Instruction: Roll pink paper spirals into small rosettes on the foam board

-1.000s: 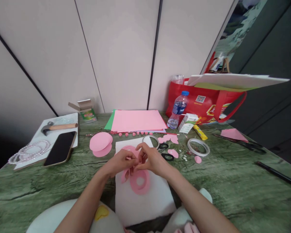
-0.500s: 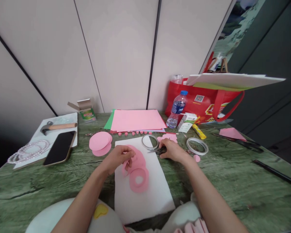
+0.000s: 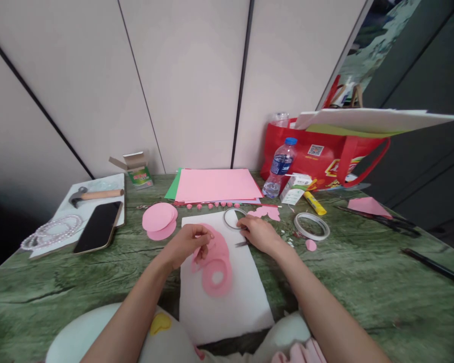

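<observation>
My left hand (image 3: 192,244) hovers over the pink paper cutouts (image 3: 221,257), its thumb and fingertips closed. Whatever is between them is too small to make out. The cutouts, one a ring with a white centre, lie on a white board (image 3: 227,320). At the board's upper right corner my right hand (image 3: 260,235) has its fingers closed on the near right rim of a thin roll of tape (image 3: 225,218). Under that hand the tip of small scissors (image 3: 241,244) sticks out; their handles are hidden. Scalloped pink paper (image 3: 270,213) lies just beyond.
Pink discs (image 3: 157,219) lie left of the board, pink sheets (image 3: 215,185) behind it. A wider tape roll (image 3: 327,229), glue stick (image 3: 315,203), water bottle (image 3: 282,166) and red bag (image 3: 321,161) stand or lie right. A phone (image 3: 98,228) and hammer (image 3: 100,194) are at left.
My right hand has shifted left from above the scissors to the tape roll's rim. The left hand keeps nearly the same place and pinch. The view has shifted slightly.
</observation>
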{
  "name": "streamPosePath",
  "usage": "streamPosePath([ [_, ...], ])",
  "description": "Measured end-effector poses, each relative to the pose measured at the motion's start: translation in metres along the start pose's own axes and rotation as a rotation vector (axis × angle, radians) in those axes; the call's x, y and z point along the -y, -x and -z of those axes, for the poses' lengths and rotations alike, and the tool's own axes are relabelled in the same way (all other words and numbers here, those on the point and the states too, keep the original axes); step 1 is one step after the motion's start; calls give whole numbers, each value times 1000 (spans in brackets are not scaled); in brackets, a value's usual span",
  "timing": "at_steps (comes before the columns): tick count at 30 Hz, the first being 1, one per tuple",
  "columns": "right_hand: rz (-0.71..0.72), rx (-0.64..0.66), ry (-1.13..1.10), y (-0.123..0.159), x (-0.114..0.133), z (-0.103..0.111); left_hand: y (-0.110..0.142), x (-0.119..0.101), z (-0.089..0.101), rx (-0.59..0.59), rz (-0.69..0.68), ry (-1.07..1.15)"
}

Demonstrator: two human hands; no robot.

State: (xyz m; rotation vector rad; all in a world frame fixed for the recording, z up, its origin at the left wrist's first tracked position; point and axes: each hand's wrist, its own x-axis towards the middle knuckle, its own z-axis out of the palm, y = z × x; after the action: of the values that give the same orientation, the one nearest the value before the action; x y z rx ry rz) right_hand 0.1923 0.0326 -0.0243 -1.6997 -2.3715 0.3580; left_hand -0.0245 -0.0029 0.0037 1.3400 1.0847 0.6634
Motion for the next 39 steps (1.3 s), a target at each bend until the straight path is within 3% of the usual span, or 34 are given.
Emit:
streamPosePath([
  [4, -100, 35, 92, 2, 1, -1, -2, 3, 0, 3, 19, 19],
  [7, -98, -60, 8, 4, 3, 2, -1, 3, -1, -6, 16, 19],
  [10, 10, -162, -451, 4, 13, 1, -1, 1, -2, -22, 5, 35],
  [13, 65, -15, -1017, 6, 30, -5, -1, -2, -3, -48, -27, 43],
  [15, 56, 78, -1220, 8, 41, -9, -2, -2, -5, -83, -72, 48],
  [17, 26, 89, -1330, 11, 49, -12, -2, -3, -7, -126, -109, 57],
  [25, -26, -30, -1494, 11, 50, -13, -1, -4, -8, -162, -161, 42],
  [39, -18, -25, -1560, 12, 54, -9, -3, -4, -10, -173, -174, 100],
])
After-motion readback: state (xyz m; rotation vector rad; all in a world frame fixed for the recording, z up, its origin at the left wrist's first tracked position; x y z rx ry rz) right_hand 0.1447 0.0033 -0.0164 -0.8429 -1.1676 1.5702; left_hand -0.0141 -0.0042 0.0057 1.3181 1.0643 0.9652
